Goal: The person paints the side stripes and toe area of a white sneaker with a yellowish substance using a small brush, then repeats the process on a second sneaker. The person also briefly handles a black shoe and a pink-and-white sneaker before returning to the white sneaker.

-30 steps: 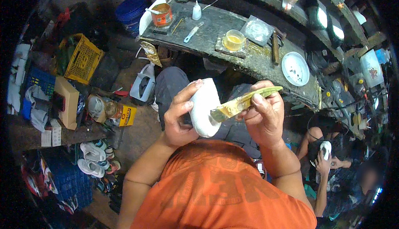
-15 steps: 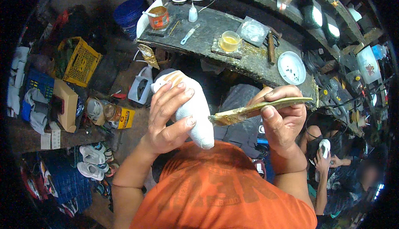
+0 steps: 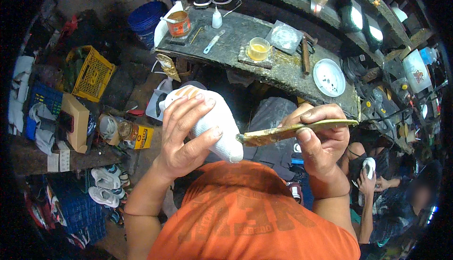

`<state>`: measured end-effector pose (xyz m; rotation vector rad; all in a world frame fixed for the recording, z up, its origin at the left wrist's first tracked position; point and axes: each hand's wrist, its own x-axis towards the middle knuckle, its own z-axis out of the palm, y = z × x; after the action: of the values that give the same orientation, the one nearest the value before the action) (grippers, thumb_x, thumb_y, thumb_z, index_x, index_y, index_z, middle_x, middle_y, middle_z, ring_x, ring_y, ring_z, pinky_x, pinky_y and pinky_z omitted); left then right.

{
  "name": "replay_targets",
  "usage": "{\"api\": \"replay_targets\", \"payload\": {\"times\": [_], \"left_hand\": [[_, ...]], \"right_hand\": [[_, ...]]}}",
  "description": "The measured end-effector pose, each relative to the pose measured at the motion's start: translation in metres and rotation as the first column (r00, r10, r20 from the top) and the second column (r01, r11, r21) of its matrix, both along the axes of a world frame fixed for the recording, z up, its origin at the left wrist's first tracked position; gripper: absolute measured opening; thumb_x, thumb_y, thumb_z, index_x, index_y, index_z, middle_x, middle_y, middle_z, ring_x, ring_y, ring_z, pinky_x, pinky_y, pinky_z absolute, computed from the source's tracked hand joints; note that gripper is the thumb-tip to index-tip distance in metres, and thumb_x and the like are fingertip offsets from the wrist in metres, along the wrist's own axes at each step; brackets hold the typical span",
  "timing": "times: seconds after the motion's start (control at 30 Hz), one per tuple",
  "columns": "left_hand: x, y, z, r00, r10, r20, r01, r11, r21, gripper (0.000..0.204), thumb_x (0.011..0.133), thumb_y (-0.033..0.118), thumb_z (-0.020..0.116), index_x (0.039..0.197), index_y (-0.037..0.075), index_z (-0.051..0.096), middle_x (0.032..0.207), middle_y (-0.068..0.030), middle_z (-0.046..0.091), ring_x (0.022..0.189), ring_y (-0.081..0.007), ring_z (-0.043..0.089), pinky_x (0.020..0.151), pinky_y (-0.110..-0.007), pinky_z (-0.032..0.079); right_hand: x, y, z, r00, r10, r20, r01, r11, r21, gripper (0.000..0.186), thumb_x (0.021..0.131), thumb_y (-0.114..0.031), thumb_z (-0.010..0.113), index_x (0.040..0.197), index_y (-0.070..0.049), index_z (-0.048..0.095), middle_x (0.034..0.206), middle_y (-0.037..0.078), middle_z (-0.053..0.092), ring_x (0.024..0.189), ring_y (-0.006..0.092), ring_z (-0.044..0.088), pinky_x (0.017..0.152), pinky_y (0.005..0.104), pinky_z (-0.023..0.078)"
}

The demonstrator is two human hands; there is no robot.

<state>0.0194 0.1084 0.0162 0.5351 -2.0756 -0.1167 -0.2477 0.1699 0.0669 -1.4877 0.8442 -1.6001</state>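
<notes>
My left hand [image 3: 186,132] is wrapped round a white knitted shoe upper [image 3: 221,128], with orange stripes at its far end. The toe end points toward my chest. Between the thumb and fingers of my right hand [image 3: 323,140] is a long, flat, yellowish glue brush [image 3: 278,133], crusted along its length. Its dark tip meets the right edge of the shoe upper near the toe. The underside of the upper is turned out of sight.
Along the far workbench [image 3: 226,55] stand an orange can [image 3: 179,23], a white squeeze bottle [image 3: 216,18], a cup of yellowish liquid [image 3: 259,49], a hammer [image 3: 306,57] and a white bowl [image 3: 329,77]. A co-worker holding a white shoe [image 3: 368,167] sits at the right. A yellow crate [image 3: 93,74] lies left.
The shoe upper and my left hand have shifted slightly left, and the upper has tilted. The brush has levelled out, its tip still at the upper's edge.
</notes>
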Motion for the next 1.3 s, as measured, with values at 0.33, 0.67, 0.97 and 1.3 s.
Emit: {"api": "replay_targets", "payload": {"times": [0.33,0.67,0.97,1.3], "left_hand": [[-0.004,0.003,0.003,0.999,0.024,-0.022,-0.024,0.999,0.023,0.061,0.071,0.004,0.080,0.125,0.023,0.058,0.134,-0.0145,0.061,0.121,-0.0369,0.060,0.103,-0.053,0.045],[0.002,0.006,0.014,0.995,0.086,0.049,-0.087,0.996,0.007,0.056,0.073,0.004,0.074,0.124,0.021,0.062,0.132,-0.0163,0.061,0.119,-0.0362,0.060,0.102,-0.052,0.045],[0.006,0.011,0.022,0.976,0.161,0.148,-0.162,0.987,-0.006,0.052,0.077,0.004,0.071,0.126,0.021,0.066,0.132,-0.0157,0.061,0.118,-0.0346,0.059,0.102,-0.051,0.043],[0.005,0.016,0.033,0.952,0.192,0.238,-0.216,0.973,0.077,0.051,0.080,0.006,0.072,0.129,0.020,0.066,0.131,-0.0164,0.061,0.117,-0.0348,0.059,0.099,-0.051,0.043]], "right_hand": [[-0.001,0.002,-0.002,0.998,0.015,-0.057,-0.023,0.989,-0.145,0.024,0.086,0.007,0.070,0.107,0.003,0.058,0.091,0.018,0.068,0.083,0.0249,0.070,0.071,0.0354,0.057],[-0.002,0.002,0.001,0.984,-0.030,-0.176,-0.015,0.968,-0.249,0.029,0.084,0.006,0.072,0.110,0.001,0.059,0.092,0.016,0.069,0.085,0.0274,0.071,0.073,0.0370,0.058],[-0.002,0.002,0.006,0.961,-0.087,-0.262,0.005,0.955,-0.298,0.032,0.081,0.007,0.075,0.109,0.000,0.061,0.090,0.016,0.071,0.085,0.0301,0.072,0.074,0.0386,0.059],[-0.001,0.001,0.013,0.902,-0.147,-0.406,-0.004,0.937,-0.349,0.039,0.078,0.008,0.078,0.111,-0.004,0.059,0.090,0.015,0.072,0.086,0.0298,0.073,0.076,0.0388,0.059]]}}
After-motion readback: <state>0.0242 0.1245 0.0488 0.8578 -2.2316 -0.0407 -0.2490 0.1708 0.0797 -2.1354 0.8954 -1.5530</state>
